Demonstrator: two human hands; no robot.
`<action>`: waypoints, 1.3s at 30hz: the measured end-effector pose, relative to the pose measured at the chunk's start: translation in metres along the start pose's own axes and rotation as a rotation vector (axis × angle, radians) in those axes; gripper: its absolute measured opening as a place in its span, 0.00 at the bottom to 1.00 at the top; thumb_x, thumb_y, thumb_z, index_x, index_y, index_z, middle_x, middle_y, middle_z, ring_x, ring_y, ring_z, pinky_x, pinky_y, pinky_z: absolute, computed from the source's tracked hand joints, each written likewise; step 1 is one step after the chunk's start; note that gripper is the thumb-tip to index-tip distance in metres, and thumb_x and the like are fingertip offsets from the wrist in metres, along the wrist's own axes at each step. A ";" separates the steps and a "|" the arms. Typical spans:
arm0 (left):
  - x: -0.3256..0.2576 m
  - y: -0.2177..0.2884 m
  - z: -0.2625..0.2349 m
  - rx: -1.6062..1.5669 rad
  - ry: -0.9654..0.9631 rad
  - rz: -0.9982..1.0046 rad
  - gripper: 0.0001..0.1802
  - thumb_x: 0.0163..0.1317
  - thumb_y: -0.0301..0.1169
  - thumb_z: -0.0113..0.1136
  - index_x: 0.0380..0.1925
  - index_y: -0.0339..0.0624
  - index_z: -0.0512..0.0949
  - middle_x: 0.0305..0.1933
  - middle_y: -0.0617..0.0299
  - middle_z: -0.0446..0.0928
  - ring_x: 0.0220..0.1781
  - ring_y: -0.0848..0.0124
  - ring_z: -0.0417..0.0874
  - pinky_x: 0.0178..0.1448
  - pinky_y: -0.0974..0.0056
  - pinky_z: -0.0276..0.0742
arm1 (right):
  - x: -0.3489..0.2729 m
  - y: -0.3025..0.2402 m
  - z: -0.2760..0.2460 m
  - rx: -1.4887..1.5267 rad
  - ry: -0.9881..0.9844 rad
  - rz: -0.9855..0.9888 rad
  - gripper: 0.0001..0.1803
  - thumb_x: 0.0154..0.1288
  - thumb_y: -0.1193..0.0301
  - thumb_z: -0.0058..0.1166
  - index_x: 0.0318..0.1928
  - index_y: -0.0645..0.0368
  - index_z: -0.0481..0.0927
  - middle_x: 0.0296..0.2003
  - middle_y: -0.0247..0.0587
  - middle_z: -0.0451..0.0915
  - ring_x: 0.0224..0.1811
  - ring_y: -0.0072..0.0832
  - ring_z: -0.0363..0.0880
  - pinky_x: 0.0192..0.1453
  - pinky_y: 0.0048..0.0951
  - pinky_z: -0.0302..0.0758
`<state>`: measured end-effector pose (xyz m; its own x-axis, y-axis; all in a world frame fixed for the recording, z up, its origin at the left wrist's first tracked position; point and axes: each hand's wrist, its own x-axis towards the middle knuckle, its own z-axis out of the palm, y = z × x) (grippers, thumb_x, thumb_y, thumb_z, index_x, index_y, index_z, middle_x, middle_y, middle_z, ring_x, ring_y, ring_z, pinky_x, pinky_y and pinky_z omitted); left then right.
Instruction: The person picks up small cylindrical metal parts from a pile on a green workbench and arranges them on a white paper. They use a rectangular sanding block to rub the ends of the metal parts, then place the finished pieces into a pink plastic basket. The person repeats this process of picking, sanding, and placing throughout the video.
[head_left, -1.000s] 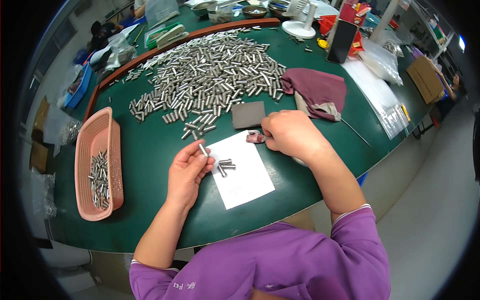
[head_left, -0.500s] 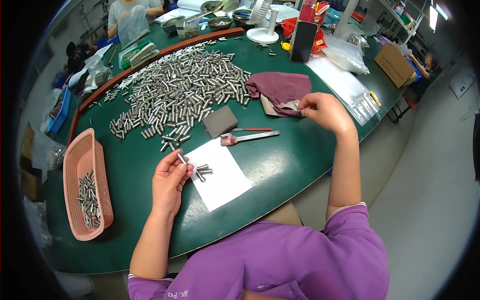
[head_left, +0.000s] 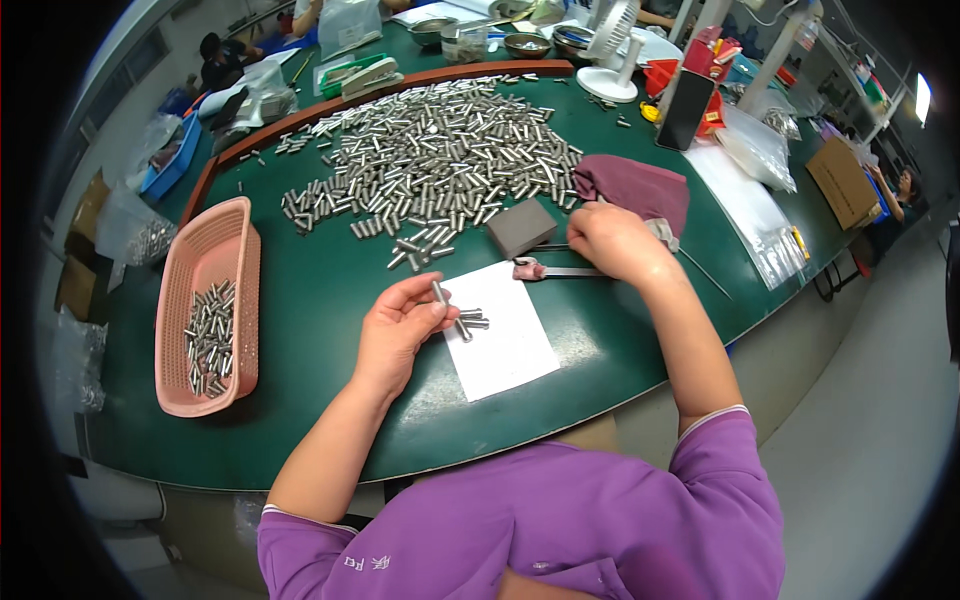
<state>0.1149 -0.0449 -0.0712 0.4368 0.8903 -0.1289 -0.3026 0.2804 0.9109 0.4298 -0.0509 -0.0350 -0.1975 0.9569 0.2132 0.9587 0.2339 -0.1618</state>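
Observation:
My left hand [head_left: 395, 325] pinches a small shiny metal pin [head_left: 438, 292] between thumb and fingertips, above the left edge of a white paper sheet [head_left: 510, 365]. Several similar pins [head_left: 474, 319] lie on the sheet beside those fingertips. My right hand [head_left: 615, 240] is closed, fingers curled down, at the near edge of a maroon cloth [head_left: 640, 187]; whatever its fingertips grip is hidden. Under it, partly covered, lies a flat metal tool [head_left: 570, 271] with a pinkish wrapped end. A grey block [head_left: 521, 228] sits left of the right hand. A thin rod [head_left: 705, 274] slants away behind that hand.
A big heap of metal pins [head_left: 440, 150] covers the table's far middle, bordered by a brown wooden strip [head_left: 400, 80]. The pink basket [head_left: 245, 300] at left contains more pins. A phone [head_left: 687, 110], a white fan [head_left: 608, 84] and plastic bags [head_left: 757, 150] stand or lie farther back.
My right hand has left the cloth, moving nearer the block and flat tool. The left hand still holds the pin. The whole view has shifted, so the table sits farther right.

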 end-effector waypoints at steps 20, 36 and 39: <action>0.001 0.002 -0.002 -0.022 0.029 -0.076 0.21 0.66 0.23 0.59 0.59 0.34 0.72 0.47 0.54 0.80 0.45 0.70 0.85 0.51 0.67 0.84 | 0.012 -0.070 -0.005 0.603 0.050 -0.022 0.13 0.67 0.61 0.55 0.37 0.57 0.85 0.25 0.42 0.81 0.26 0.35 0.81 0.33 0.34 0.75; -0.008 0.003 0.015 0.085 0.059 -0.022 0.19 0.61 0.20 0.64 0.53 0.31 0.76 0.42 0.51 0.83 0.39 0.65 0.87 0.47 0.63 0.85 | 0.012 -0.104 0.017 0.652 -0.040 -0.113 0.15 0.64 0.57 0.56 0.29 0.53 0.85 0.25 0.41 0.82 0.27 0.41 0.81 0.31 0.39 0.75; -0.009 0.001 0.009 0.046 0.063 0.049 0.19 0.61 0.20 0.64 0.53 0.32 0.76 0.42 0.52 0.83 0.39 0.65 0.86 0.47 0.64 0.85 | 0.016 -0.082 0.007 0.622 -0.108 -0.087 0.16 0.64 0.56 0.56 0.29 0.53 0.85 0.24 0.40 0.81 0.26 0.38 0.80 0.30 0.37 0.74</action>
<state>0.1177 -0.0559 -0.0653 0.3682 0.9236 -0.1071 -0.2820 0.2207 0.9337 0.3464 -0.0536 -0.0250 -0.3200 0.9342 0.1578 0.6467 0.3371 -0.6843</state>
